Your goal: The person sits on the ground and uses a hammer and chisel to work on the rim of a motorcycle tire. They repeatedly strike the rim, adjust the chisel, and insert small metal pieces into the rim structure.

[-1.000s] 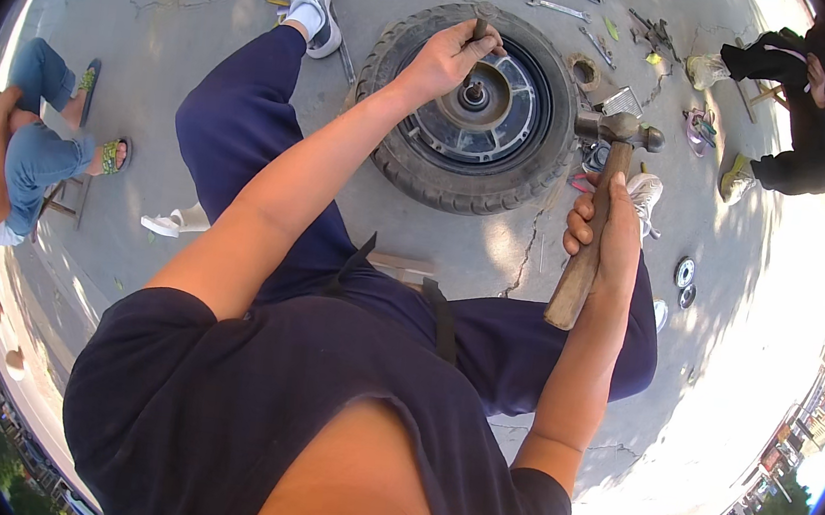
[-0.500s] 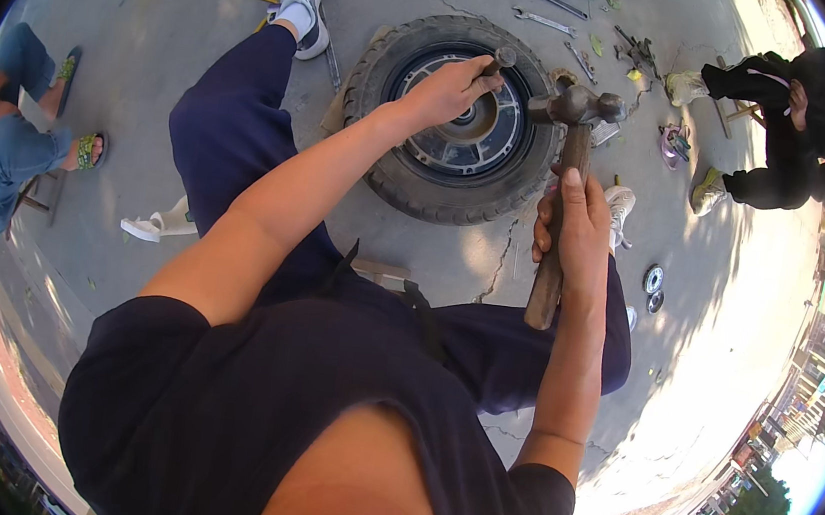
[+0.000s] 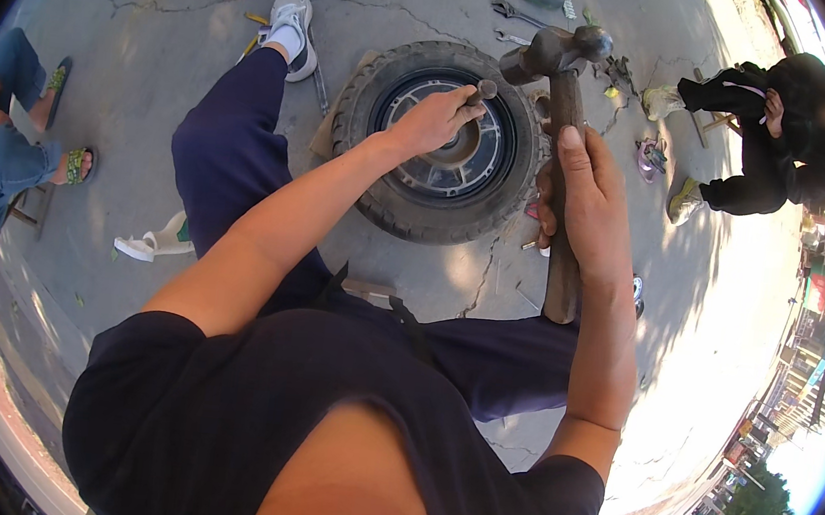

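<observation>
My left hand (image 3: 430, 122) is closed on a short metal punch (image 3: 482, 93), held upright over the dark metal hub (image 3: 461, 182) of a wheel with a black tyre (image 3: 392, 210) lying flat on the ground between my legs. In my right hand (image 3: 583, 195) is a heavy hammer (image 3: 554, 56), gripped by its wooden handle, its head raised close to the camera, to the right of the punch and partly hiding the tyre's right side.
Wrenches (image 3: 518, 17) and metal tools (image 3: 617, 78) lie on cracked concrete (image 3: 398, 10) beyond the wheel, with pink sandals (image 3: 651, 157) to the right. A seated person in black (image 3: 766, 144) is at the right, another in jeans (image 3: 4, 169) at the left.
My right hand has lifted the hammer higher and nearer the camera. My left hand and punch appear slightly lower in the picture, as does the wheel, as the view has shifted.
</observation>
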`<state>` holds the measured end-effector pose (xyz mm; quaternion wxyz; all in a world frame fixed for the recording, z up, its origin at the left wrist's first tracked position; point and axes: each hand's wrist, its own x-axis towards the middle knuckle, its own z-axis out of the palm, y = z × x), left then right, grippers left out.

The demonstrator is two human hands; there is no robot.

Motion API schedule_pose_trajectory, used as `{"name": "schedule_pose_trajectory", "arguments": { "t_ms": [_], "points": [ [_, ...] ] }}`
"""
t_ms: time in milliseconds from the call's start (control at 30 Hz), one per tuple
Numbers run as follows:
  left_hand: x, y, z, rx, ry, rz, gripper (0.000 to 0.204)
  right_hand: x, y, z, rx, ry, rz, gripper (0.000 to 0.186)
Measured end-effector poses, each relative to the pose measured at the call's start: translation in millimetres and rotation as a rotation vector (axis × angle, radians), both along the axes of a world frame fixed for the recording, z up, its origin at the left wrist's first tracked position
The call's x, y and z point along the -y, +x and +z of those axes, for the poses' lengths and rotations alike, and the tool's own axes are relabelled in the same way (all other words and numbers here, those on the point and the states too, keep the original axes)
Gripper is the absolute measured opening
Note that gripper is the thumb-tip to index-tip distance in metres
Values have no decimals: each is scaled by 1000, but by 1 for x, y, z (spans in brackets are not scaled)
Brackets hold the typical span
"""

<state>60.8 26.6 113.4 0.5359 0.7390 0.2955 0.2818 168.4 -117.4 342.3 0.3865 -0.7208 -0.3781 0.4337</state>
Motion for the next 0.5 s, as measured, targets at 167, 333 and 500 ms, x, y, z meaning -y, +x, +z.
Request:
{"name": "schedule_pose_trajectory", "arguments": {
  "t_ms": [167,333,500],
  "points": [
    [2,-3,-1,-48,18,-19,31,11,-8,18,188,500,22,49],
    [-8,2,-1,-4,48,-39,32,-2,14,-35,414,24,169,36],
    [-3,5,-6,79,81,-3,29,2,6,-10,121,36,38,37]
  ]
}}
